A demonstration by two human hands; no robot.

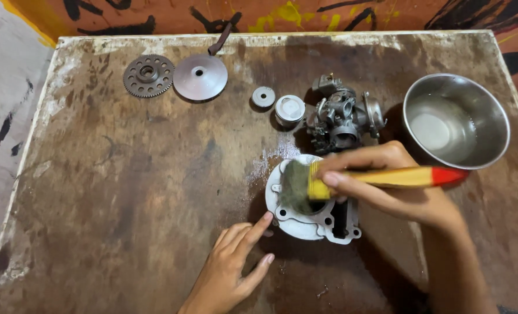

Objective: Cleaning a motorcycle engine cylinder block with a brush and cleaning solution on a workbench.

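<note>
Far left of worn wooden table: toothed gear wheel, then smooth metal disc just beside it. Toward centre: small gear and piston, close together; carburettor next.

Left hand low centre, fingers loosely spread, index fingertip touching lower-left rim of engine cylinder, steadying only, holding nothing. Cylinder lying flat, bore upward, up and right of those fingers.

Right hand directly over cylinder, the nearer of the two, fingers pinching yellow-and-red paintbrush. Brush long axis roughly horizontal, bristles leftward at bore, red tip rightward.

Far right: steel bowl, some liquid inside.
</note>
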